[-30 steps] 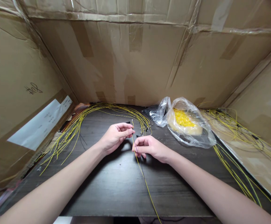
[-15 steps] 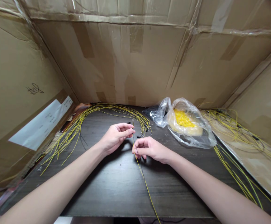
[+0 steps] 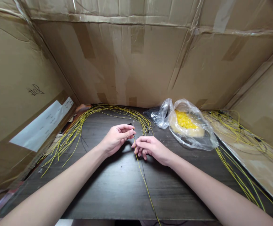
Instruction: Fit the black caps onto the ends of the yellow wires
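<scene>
Pinching thin yellow wire [image 3: 143, 185] upright in your left hand [image 3: 116, 138], nearly closed; your curled right hand [image 3: 150, 148] sits just beside, its own grip hidden by the fingers.

One head-worn camera faces forward and down, close above the left hand [image 3: 116, 139] and right hand [image 3: 151, 148], framing the dark tabletop [image 3: 103, 191] and the cardboard wall [image 3: 127, 62] beyond.

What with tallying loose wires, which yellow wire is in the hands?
The lone thin yellow wire pinched by the left hand, running past the right hand; the other yellow wires lie in bundles away from both hands.
</scene>
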`<state>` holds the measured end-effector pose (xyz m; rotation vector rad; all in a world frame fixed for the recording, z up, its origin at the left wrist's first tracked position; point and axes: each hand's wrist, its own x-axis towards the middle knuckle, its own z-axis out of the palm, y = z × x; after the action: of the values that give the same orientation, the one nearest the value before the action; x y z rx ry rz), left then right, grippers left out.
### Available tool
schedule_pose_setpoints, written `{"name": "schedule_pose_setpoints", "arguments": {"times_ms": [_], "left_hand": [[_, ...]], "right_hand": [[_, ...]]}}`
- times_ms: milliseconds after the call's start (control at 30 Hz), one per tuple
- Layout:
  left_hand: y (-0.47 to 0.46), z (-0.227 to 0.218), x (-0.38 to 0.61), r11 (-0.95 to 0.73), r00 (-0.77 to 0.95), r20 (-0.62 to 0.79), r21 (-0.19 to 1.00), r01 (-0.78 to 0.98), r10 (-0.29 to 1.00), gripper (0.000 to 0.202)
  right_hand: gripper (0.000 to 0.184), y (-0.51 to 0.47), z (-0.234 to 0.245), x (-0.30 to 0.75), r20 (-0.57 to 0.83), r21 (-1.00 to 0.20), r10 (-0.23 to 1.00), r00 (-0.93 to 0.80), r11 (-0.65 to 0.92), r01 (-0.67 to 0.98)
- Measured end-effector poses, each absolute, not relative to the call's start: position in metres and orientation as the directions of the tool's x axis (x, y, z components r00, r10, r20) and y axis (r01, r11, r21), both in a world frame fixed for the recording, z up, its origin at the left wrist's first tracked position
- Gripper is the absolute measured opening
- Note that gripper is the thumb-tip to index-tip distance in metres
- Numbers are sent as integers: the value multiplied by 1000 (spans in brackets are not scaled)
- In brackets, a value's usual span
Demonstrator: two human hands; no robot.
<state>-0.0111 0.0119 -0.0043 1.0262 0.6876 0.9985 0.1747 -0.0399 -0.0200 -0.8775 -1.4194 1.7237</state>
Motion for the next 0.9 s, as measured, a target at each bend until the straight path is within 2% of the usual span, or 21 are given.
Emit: {"name": "schedule_pose_setpoints", "arguments": {"times_ms": [100,200,900], "left_hand": [[11,-6,-10,176,429,-15,924,-338,903,27],[10,-9,-8,178,452,-10,927,-330,892,28],[10,-6,-5,124,391,24,930,-347,920,30]], "right_hand": [[33,-39,-22,174,-36,-972,892,-450,-135,-192],[28,-39,-22,174,-9,-974,917,-399,-98,-205],[28,-39,-20,172,10,-996,903,-430,-29,-84]]}}
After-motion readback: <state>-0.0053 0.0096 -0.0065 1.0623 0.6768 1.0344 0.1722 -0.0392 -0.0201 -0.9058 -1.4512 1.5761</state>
